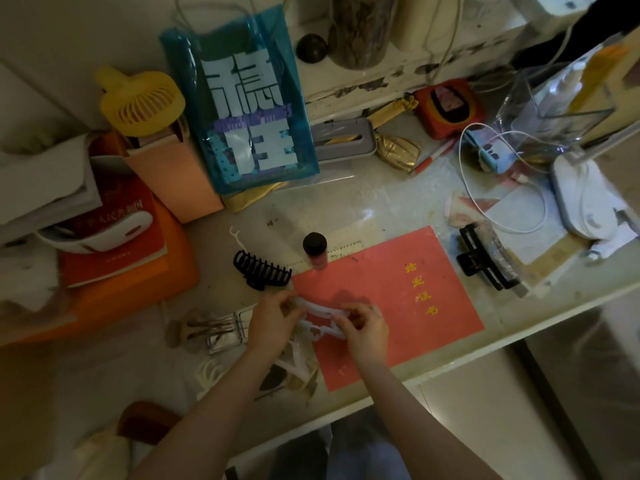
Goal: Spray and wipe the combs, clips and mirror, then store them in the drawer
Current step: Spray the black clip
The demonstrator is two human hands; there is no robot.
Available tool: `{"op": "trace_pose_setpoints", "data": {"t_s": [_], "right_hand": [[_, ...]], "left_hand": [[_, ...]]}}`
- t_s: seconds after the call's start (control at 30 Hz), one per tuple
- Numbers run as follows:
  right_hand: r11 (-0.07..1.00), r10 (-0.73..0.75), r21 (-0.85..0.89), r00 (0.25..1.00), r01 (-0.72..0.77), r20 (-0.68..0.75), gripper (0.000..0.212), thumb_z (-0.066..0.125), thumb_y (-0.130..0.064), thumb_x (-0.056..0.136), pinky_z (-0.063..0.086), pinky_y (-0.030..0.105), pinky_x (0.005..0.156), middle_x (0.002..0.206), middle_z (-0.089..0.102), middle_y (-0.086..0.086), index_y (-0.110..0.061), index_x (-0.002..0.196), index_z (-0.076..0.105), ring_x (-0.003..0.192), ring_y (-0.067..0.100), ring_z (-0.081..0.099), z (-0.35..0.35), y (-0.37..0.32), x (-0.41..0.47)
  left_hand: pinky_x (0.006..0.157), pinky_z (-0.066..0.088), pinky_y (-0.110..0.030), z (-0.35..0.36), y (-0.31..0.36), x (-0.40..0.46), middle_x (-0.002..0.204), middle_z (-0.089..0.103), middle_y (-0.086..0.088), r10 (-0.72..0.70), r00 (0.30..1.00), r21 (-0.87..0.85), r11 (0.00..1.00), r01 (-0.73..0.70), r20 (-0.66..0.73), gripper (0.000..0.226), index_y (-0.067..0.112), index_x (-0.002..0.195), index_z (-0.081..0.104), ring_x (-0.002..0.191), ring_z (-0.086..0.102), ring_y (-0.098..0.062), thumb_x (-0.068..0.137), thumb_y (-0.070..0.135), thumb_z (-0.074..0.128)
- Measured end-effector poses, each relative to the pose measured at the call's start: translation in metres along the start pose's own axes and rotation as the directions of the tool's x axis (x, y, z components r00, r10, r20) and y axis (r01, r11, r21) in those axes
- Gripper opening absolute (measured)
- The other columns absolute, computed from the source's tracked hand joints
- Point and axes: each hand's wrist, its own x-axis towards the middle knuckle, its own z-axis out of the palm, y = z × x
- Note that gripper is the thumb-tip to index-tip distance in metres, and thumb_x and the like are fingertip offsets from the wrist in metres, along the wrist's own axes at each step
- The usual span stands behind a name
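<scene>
Left hand and right hand both pinch white plastic claw clip over pink card. Probably wiping; cloth unseen. Hold ends firm, rub between teeth.

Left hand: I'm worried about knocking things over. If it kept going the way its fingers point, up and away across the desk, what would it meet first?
Probably the black claw clip, lying just beyond the left hand, which pinches the white clip. The small dark-capped bottle stands slightly to the right of that line. Depth is hard to judge from this single view.
</scene>
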Motion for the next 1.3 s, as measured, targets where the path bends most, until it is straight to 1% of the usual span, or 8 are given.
{"op": "trace_pose_setpoints", "data": {"t_s": [0.1, 0.2, 0.3, 0.43, 0.73, 1.0, 1.2, 1.3], "right_hand": [[0.994, -0.051, -0.092, 0.999, 0.053, 0.019, 0.022, 0.073, -0.018, 0.079, 0.035, 0.007, 0.063, 0.093, 0.057, 0.000, -0.012, 0.100, 0.069, 0.077, 0.010, 0.053, -0.006, -0.003, -0.002], [0.961, -0.130, -0.241, 0.991, 0.136, 0.043, 0.029, 0.066, -0.021, 0.085, 0.039, 0.017, 0.076, 0.105, 0.058, 0.005, -0.012, 0.113, 0.065, 0.091, 0.016, 0.055, -0.025, -0.008, -0.007], [0.796, -0.257, -0.545, 0.962, 0.264, 0.090, 0.042, 0.075, -0.024, 0.077, 0.049, 0.038, 0.080, 0.111, 0.061, 0.009, -0.015, 0.116, 0.064, 0.099, 0.030, 0.058, -0.051, -0.011, -0.013], [0.599, -0.273, -0.762, 0.957, 0.246, 0.095, 0.064, 0.091, -0.032, 0.049, 0.055, 0.041, 0.065, 0.106, 0.067, 0.011, -0.018, 0.108, 0.069, 0.088, 0.033, 0.066, -0.097, -0.014, -0.018], [0.570, -0.278, -0.812, 0.959, 0.122, -0.051, 0.061, 0.061, -0.036, 0.086, 0.034, 0.041, 0.104, 0.144, 0.041, 0.007, -0.022, 0.141, 0.039, 0.129, 0.030, 0.040, -0.186, -0.019, -0.018], [0.486, -0.282, -0.863, 0.959, 0.137, -0.006, 0.069, 0.092, -0.032, 0.043, 0.055, 0.040, 0.072, 0.103, 0.068, 0.009, -0.015, 0.106, 0.069, 0.088, 0.029, 0.067, -0.235, 0.005, 0.053], [0.479, -0.197, -0.833, 0.958, 0.278, 0.207, 0.071, 0.071, -0.041, 0.076, 0.038, 0.044, 0.102, 0.138, 0.049, 0.012, -0.016, 0.138, 0.044, 0.124, 0.030, 0.048, -0.256, 0.026, 0.101], [0.486, -0.169, -0.824, 0.956, 0.291, 0.238, 0.083, 0.085, -0.050, 0.052, 0.051, 0.043, 0.087, 0.118, 0.064, 0.009, -0.015, 0.123, 0.060, 0.103, 0.027, 0.063, -0.267, 0.040, 0.114]], "left_hand": [[0.091, 0.048, -0.034, -0.003, 0.004, -0.007, 0.129, 0.051, -0.005, 0.044, 0.998, 0.125, 0.991, -0.048, 0.036, 0.040, 0.023, 0.131, 0.052, 0.110, 0.054, -0.019, 0.092, 0.023, 0.057], [0.096, 0.043, -0.031, -0.007, 0.011, -0.019, 0.138, 0.042, -0.004, 0.149, 0.987, 0.284, 0.946, -0.160, 0.058, 0.046, 0.024, 0.140, 0.041, 0.120, 0.046, -0.020, 0.094, 0.026, 0.051], [0.110, 0.030, -0.035, -0.011, 0.021, -0.029, 0.150, 0.030, -0.004, 0.233, 0.966, 0.469, 0.845, -0.256, 0.107, 0.052, 0.025, 0.145, 0.030, 0.135, 0.030, -0.021, 0.096, 0.033, 0.045], [0.114, 0.021, -0.036, -0.013, 0.045, -0.045, 0.153, 0.023, 0.000, 0.355, 0.921, 0.574, 0.726, -0.379, 0.159, 0.056, 0.029, 0.147, 0.024, 0.139, 0.023, -0.020, 0.095, 0.042, 0.040], [0.117, 0.013, -0.036, 0.008, 0.125, -0.064, 0.154, 0.019, -0.001, 0.515, 0.821, 0.646, 0.544, -0.535, 0.245, 0.056, 0.028, 0.148, 0.016, 0.140, 0.020, -0.022, 0.098, 0.040, 0.035], [0.118, 0.006, -0.036, 0.073, 0.190, -0.034, 0.155, 0.017, -0.003, 0.494, 0.830, 0.666, 0.530, -0.524, 0.259, 0.054, 0.028, 0.147, 0.020, 0.142, 0.016, -0.023, 0.097, 0.040, 0.037], [0.117, 0.008, -0.036, 0.134, 0.224, -0.006, 0.156, 0.019, -0.004, 0.375, 0.889, 0.677, 0.586, -0.446, 0.261, 0.062, 0.030, 0.149, 0.015, 0.144, 0.014, -0.022, 0.094, 0.036, 0.042], [0.117, 0.009, -0.035, 0.157, 0.239, 0.001, 0.156, 0.019, -0.005, 0.375, 0.901, 0.652, 0.631, -0.420, 0.218, 0.062, 0.036, 0.148, 0.007, 0.144, 0.014, -0.021, 0.095, 0.040, 0.039]]}}
